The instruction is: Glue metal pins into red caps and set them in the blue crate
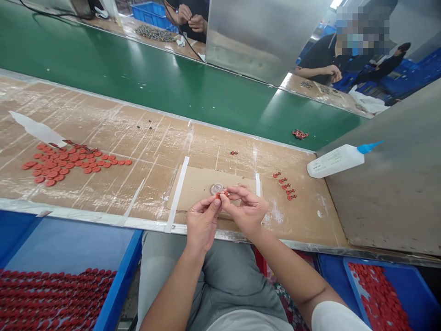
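Observation:
My left hand (pixel 202 223) and my right hand (pixel 248 209) meet over a cardboard sheet (pixel 195 181) taped to the bench. Both are closed in a pinch on one small red part (pixel 219 195), mostly covered by the fingertips. Just behind the fingertips sits a small round clear dish (pixel 217 188). To the right, several small red pieces with stems (pixel 285 185) lie in a slanting row. A small dark-red bit (pixel 234 152) rests farther back. At the left, many flat red discs (pixel 51 163) are spread in a loose heap beside a white strip (pixel 37 128).
A white squeeze bottle with a blue nozzle (pixel 336 161) stands by the metal panel (pixel 389 174) on the right. Behind the bench runs a green belt (pixel 155 76) with a small red pile (pixel 300 134). Blue trays (pixel 119 276) of red parts flank my legs. Co-workers sit across.

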The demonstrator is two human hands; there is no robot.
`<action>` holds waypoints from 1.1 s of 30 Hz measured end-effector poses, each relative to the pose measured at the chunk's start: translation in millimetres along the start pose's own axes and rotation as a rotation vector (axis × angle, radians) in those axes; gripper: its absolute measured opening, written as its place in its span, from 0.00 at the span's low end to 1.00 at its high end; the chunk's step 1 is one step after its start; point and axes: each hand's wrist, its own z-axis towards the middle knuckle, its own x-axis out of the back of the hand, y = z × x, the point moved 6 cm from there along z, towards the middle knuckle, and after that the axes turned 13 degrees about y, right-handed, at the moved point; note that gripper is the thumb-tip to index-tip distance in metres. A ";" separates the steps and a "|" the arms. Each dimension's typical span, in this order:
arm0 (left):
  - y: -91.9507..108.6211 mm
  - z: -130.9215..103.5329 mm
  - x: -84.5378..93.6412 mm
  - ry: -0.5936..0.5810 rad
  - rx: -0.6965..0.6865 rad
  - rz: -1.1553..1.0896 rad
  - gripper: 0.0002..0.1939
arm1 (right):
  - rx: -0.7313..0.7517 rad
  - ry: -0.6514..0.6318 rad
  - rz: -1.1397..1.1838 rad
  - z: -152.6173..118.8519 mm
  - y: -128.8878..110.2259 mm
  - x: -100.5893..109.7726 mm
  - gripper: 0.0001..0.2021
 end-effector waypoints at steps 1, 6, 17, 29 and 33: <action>-0.4 -0.5 -0.2 -0.001 -0.002 -0.004 0.06 | -0.008 -0.003 -0.006 -0.3 1.5 -0.2 0.09; -2.5 -1.4 -0.3 0.004 -0.004 -0.008 0.06 | -0.021 -0.006 -0.024 -1.0 4.0 0.1 0.06; 2.6 -12.0 -5.5 0.008 -0.041 0.021 0.07 | 0.066 0.029 -0.018 -5.4 -4.6 7.8 0.10; 1.5 -14.8 -8.0 -0.028 -0.099 0.026 0.06 | 0.013 -0.003 -0.039 2.1 1.6 10.3 0.09; 0.2 -17.3 -11.2 -0.044 -0.097 0.034 0.06 | 0.013 0.028 -0.018 2.0 0.7 14.9 0.10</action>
